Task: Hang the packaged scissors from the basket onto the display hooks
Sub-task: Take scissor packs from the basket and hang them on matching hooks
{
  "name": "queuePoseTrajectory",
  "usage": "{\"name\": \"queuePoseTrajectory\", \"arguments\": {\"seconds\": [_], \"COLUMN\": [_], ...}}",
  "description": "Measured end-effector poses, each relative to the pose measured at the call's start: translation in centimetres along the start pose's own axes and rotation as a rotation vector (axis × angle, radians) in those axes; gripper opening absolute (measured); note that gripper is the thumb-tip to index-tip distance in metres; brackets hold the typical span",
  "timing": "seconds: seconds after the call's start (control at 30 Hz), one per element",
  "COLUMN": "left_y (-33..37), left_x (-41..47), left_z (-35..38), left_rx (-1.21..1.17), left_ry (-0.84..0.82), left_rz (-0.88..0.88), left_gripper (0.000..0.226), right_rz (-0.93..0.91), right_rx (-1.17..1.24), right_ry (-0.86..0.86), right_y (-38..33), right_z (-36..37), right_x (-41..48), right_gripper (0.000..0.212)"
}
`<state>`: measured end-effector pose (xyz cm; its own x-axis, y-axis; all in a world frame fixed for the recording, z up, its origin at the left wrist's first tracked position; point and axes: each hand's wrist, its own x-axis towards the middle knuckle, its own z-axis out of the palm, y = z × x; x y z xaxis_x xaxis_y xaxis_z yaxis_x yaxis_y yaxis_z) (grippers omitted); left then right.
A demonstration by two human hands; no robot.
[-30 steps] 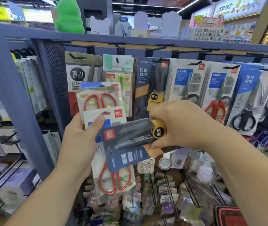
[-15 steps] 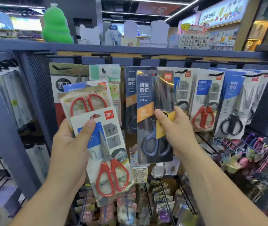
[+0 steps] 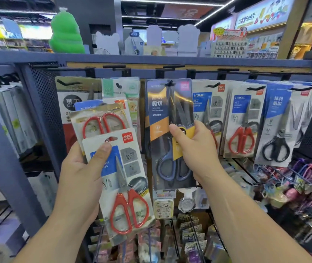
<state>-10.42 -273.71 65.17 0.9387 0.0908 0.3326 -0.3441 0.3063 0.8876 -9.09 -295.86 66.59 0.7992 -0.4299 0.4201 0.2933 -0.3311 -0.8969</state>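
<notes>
My right hand (image 3: 195, 149) pinches a dark blue scissors pack (image 3: 162, 118) with blue-handled scissors, held upright against the rack. The pack's top hole sits at a black display hook (image 3: 170, 83). My left hand (image 3: 83, 177) grips a fanned stack of packs, thumb on the front one. The front white pack (image 3: 128, 177) holds red-handled scissors. Behind it is another red-handled pack (image 3: 102, 120) and a blue-topped one. The basket is out of view.
Hanging scissors packs (image 3: 244, 120) fill the hooks to the right, and a red and white pack (image 3: 71, 103) hangs at the left. A blue shelf post (image 3: 5, 149) stands at the left. Small packaged goods (image 3: 189, 234) hang below. A green toy (image 3: 66, 33) sits on the top shelf.
My right hand turned the dark blue pack from sideways to upright and raised it to the hook. My left hand's stack stayed in place.
</notes>
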Motion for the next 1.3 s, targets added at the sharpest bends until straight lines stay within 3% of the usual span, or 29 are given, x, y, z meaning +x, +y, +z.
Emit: {"name": "queuePoseTrajectory", "arguments": {"seconds": [0.4, 0.6, 0.7, 0.8, 0.87, 1.07, 1.17, 1.3], "left_y": [-0.1, -0.4, -0.4, -0.4, -0.3, -0.1, -0.6, -1.3], "left_x": [0.0, 0.1, 0.0, -0.1, -0.2, -0.7, -1.1, -1.7], "left_z": [0.7, -0.1, -0.2, 0.3, 0.6, 0.6, 0.7, 0.8], "left_rx": [-0.094, -0.087, -0.075, -0.061, -0.060, -0.124, -0.129, -0.071], "left_ry": [-0.046, -0.035, -0.023, -0.003, -0.001, -0.120, -0.153, -0.157], "left_rz": [-0.061, -0.061, -0.055, -0.037, -0.032, -0.084, -0.097, -0.076], "left_gripper": [0.017, 0.018, 0.019, 0.023, 0.025, 0.038, 0.046, 0.039], "right_rz": [0.123, 0.042, -0.090, -0.092, -0.070, 0.009, 0.067, 0.116], "right_rx": [-0.212, -0.139, -0.034, -0.045, -0.029, 0.143, 0.231, 0.296], "right_ry": [0.010, 0.022, -0.060, -0.344, -0.415, -0.308, -0.233, -0.244], "right_y": [1.4, 1.5, -0.3, -1.6, -1.2, -0.3, 0.3, 0.8], "right_z": [4.1, 4.0, 3.4, 3.3, 3.5, 3.3, 3.2, 2.8], "right_x": [3.6, -0.6, -4.7, -7.7, -8.4, -7.9, -7.3, -6.9], "right_gripper": [0.025, 0.069, 0.075, 0.060, 0.049, 0.026, 0.024, 0.026]}}
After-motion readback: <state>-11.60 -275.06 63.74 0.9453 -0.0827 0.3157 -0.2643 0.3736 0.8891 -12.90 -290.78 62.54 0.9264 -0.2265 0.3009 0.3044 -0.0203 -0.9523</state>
